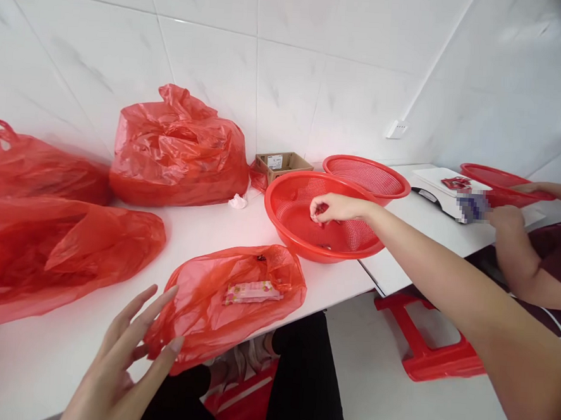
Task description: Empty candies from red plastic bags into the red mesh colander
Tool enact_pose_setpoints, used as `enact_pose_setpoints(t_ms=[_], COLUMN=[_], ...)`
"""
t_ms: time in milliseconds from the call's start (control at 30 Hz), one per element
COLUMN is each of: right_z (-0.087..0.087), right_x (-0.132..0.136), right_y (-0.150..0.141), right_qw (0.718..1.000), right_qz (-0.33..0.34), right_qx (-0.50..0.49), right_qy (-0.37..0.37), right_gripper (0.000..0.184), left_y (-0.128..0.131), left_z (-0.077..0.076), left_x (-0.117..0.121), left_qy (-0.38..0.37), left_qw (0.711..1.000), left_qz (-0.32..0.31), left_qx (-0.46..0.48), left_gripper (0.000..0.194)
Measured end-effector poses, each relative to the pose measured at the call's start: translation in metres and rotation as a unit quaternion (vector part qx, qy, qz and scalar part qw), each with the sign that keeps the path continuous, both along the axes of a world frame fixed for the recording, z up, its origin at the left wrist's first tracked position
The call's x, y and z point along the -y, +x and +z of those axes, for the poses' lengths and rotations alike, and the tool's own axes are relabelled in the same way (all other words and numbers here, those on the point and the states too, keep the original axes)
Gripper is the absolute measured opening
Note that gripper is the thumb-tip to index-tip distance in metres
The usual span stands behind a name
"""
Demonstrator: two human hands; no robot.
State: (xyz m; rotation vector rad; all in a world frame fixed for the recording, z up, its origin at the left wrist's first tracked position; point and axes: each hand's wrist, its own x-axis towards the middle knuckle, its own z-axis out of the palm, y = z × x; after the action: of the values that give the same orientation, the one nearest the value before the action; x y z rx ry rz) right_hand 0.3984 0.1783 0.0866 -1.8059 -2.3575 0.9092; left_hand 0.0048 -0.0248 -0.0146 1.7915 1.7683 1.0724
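Observation:
My left hand (124,359) is open with fingers spread, beside the near left end of a thin red plastic bag (199,300). A pink-and-white patterned packet (252,292) lies in that bag's mouth. My right hand (337,208) reaches inside a round red plastic basket (284,220) with perforated walls. Its fingers are curled closed around something small and red, whose kind I cannot make out. A few small items lie on the basket's floor, partly hidden by my hand.
Full red bags (180,147) stand along the wall and left side. Behind my basket are a cardboard box (283,162) and a second red basket (366,174). At right, a co-worker's hand (505,217) is by a white scale (446,188) holding red packets. A red stool (433,352) stands below.

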Motion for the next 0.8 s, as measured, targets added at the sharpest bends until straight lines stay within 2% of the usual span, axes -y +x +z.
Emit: enact_pose_setpoints(t_ms=[67,133,200,267,367,433,500,633,767,800], right_z=[0.018,0.024,0.016,-0.003,-0.031,-0.04,-0.041,-0.041,-0.045,-0.044], right_x=[0.024,0.05,0.072,0.082,0.078,0.068,0.061,0.059,0.065,0.065], right_y=[-0.025,-0.059,-0.093,-0.122,-0.145,-0.149,-0.147,-0.143,-0.144,-0.142], right_qw=[0.987,0.959,0.944,0.945,0.961,0.966,0.966,0.959,0.954,0.954], right_qz=[0.069,0.148,0.214,0.25,0.223,0.189,0.174,0.164,0.157,0.152], right_qx=[-0.143,-0.243,-0.249,-0.207,-0.165,-0.172,-0.19,-0.229,-0.25,-0.25], right_qy=[0.032,0.02,-0.024,-0.038,0.001,0.019,0.022,0.026,0.058,0.07], right_gripper=[0.017,0.018,0.014,0.01,0.01,0.018,0.027,0.029,0.054,0.054], left_y=[0.001,0.005,0.011,0.018,0.026,0.027,0.026,0.022,0.02,0.019], left_z=[0.004,0.007,0.011,0.017,0.026,0.03,0.03,0.025,0.023,0.023], left_x=[-0.003,-0.007,-0.012,-0.017,-0.021,-0.021,-0.02,-0.02,-0.022,-0.022], left_qy=[-0.022,-0.027,-0.018,-0.003,0.016,0.017,0.01,0.008,0.012,0.011], left_qw=[0.999,0.998,0.998,0.998,0.999,0.999,0.999,0.999,0.999,0.999], left_qz=[-0.012,-0.029,-0.045,-0.048,-0.034,-0.032,-0.032,-0.031,-0.034,-0.035], left_qx=[-0.021,-0.042,-0.044,-0.027,-0.008,-0.008,-0.008,-0.001,0.005,0.005], left_gripper=[0.055,0.05,0.048,0.05,0.056,0.058,0.06,0.062,0.062,0.061])
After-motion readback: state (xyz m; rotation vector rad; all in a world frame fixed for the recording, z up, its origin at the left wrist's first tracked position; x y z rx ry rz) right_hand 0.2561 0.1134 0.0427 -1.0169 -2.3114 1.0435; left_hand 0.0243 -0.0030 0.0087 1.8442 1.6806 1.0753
